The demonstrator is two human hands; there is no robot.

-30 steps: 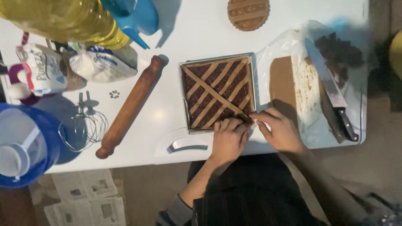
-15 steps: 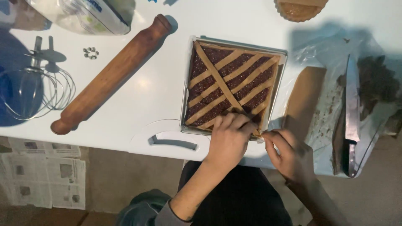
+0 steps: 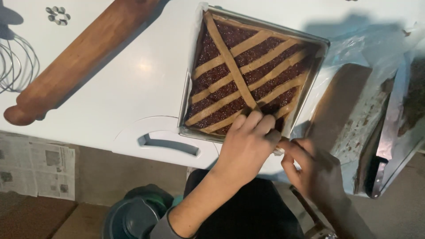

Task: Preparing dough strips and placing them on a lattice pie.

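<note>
A square metal baking pan (image 3: 319, 48) sits on the white table, filled with dark red jam under a lattice of pale dough strips (image 3: 230, 59). My left hand (image 3: 245, 150) rests on the pan's near corner, its fingers curled down onto the end of the long diagonal strip. My right hand (image 3: 312, 170) is just right of it. Its thumb and forefinger pinch the strip's end at the pan's rim. The corner itself is hidden under my fingers.
A wooden rolling pin (image 3: 84, 55) lies left of the pan, with a wire whisk (image 3: 17, 62) and a small flower cutter (image 3: 57, 15) beyond it. A white plastic scraper (image 3: 159, 144) lies at the table edge. At right are rolled brown dough (image 3: 341, 104) on plastic and a knife (image 3: 383, 170).
The view has drawn much closer to the pan. My right hand has moved in from the pan's side to its near corner beside my left hand, which stays on the strip.
</note>
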